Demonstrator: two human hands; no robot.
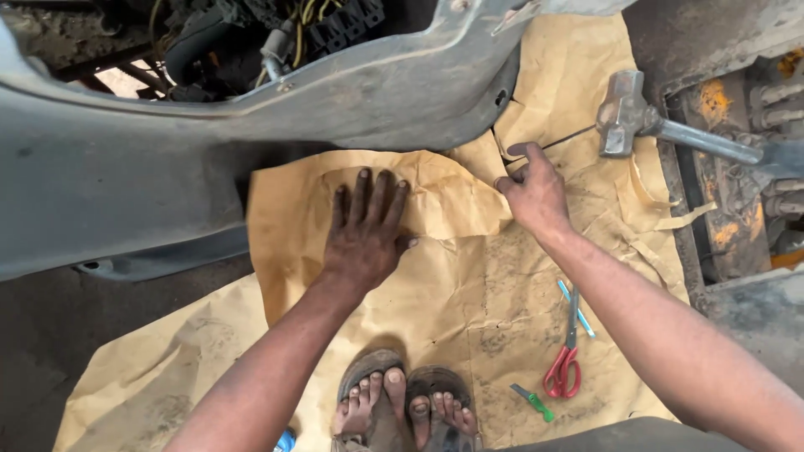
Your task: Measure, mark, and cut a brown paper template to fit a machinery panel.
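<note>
Now the left hand (366, 228) lies flat, fingers spread wide, palm pressed down on a loose sheet of brown paper (435, 209), holding nothing but pinning it to the floor. The right hand (529, 191), at about two o'clock from the left, has its fingers curled, thumb and forefinger pinching the paper's upper right edge where the sheet folds up. That loose sheet lies on top of a larger brown paper spread (502, 335) covering the ground, creased and smudged with dirt.

At twelve o'clock from the hands, a big grey vehicle body panel (167, 142) arches over the paper, its lower edge just touching the loose sheet's top. Wires and connectors (318, 25) show behind it. Out at two o'clock from the right hand, a metal hammer (624, 113) rests with its head on the paper and its handle running right over a rusty frame.

Down at five o'clock, red-handled scissors (565, 356) lie on the spread, crossing a light blue pen (578, 311); a green marker (533, 402) sits just left of the handles. At six o'clock, two sandalled feet (406, 402) stand on the paper.
</note>
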